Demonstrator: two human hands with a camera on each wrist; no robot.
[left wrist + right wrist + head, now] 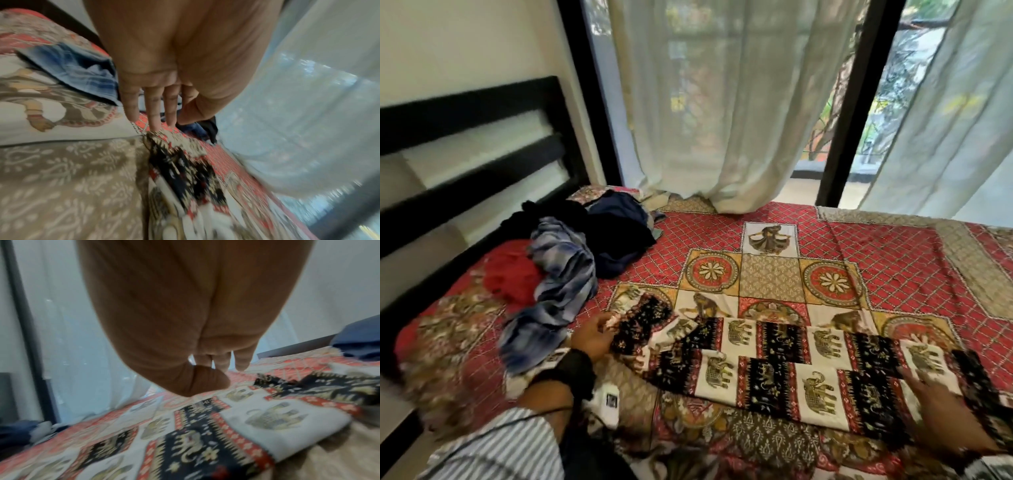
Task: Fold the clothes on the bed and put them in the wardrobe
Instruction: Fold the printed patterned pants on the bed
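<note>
Step in hand, as judged: flattening the elephant-print garment (pixel 774 373) on the bed (pixel 893 260) ahead of its first fold. It lay spread lengthwise across the near edge of the bed.

Right hand (pixel 941 407), near right: fingers straight and slightly spread, flat on the print, holding nothing. Left hand (pixel 594 337), near left: fingers (pixel 154 110) extended down onto the garment's dark floral end; the head view suggests thumb and fingers closing on that edge, but blur prevented telling whether it was pinched.

Garment: thin woven cloth, white squares with elephants alternating with black and red bands; lies limp, doubled at the near right edge.

Next move, as judged: needs both ends taken up so one half can be carried over the other, edges matched.

Further left, a loose pile (pixel 571 260): blue plaid, red, navy and black pieces, crumpled, unfolded. Beyond, sheer curtains (pixel 722 102) hung onto the bed's far edge. Wardrobe not in view.
</note>
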